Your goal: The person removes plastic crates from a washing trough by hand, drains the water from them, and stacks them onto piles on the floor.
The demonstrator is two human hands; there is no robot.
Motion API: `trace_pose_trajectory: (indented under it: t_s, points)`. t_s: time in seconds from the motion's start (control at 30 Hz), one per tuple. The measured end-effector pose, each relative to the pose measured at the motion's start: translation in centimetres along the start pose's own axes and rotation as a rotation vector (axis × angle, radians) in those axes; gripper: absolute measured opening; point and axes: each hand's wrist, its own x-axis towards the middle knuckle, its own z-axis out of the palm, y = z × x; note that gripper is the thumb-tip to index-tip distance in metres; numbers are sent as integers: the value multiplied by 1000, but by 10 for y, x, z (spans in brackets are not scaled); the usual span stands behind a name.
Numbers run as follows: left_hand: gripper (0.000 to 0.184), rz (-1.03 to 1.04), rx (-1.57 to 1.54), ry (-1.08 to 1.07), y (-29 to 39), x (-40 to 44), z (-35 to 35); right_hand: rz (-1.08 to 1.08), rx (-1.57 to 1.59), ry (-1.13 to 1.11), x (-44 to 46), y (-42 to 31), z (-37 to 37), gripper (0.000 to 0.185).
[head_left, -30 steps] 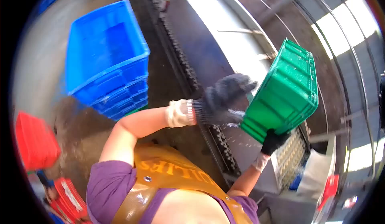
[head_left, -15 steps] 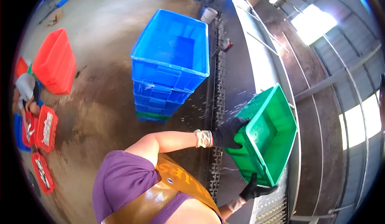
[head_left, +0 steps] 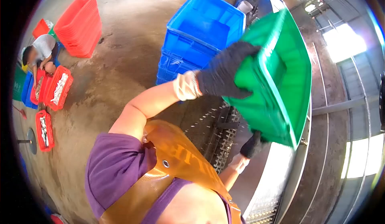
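Note:
A green plastic crate [head_left: 276,99] is held tilted in front of me, its open side facing right and away. My left hand [head_left: 228,69], in a dark glove with a pale cuff, grips the crate's near upper end. My right hand [head_left: 252,144], also dark-gloved, holds the lower near corner; its fingers are partly hidden and blurred. Just beyond my left hand stands a stack of blue crates [head_left: 200,35], the top one open upward. Water drops fly below the green crate.
Below the crate runs a metal conveyor machine [head_left: 268,180] with a chain [head_left: 224,143] along its side. On the left, a person [head_left: 42,51] crouches by red baskets [head_left: 60,89] of pale contents, near a red basket stack [head_left: 78,27]. A white bucket [head_left: 244,6] stands behind.
Both hands have raised the green crate off the conveyor and brought it closer, toward the blue stack. My view has shifted, so the surroundings sit farther right.

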Motion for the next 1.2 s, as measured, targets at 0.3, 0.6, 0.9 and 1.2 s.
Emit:
trace_pose_trajectory:
  t_s: [0.3,0.6,0.9,1.2]
  points:
    - [101,-397,377,99,-148,-30,-111,-228,-71,-339,92,90,170,73]
    - [92,-513,287,172,-238,-61,-115,-51,-47,-655,134,110,223,79]
    - [72,-602,191,276,-228,-118,-49,-427,-631,-475,47,127,139,60]
    - [55,-1222,117,-264,-229,-250,58,422,-761,419,-191,50,-172,31]
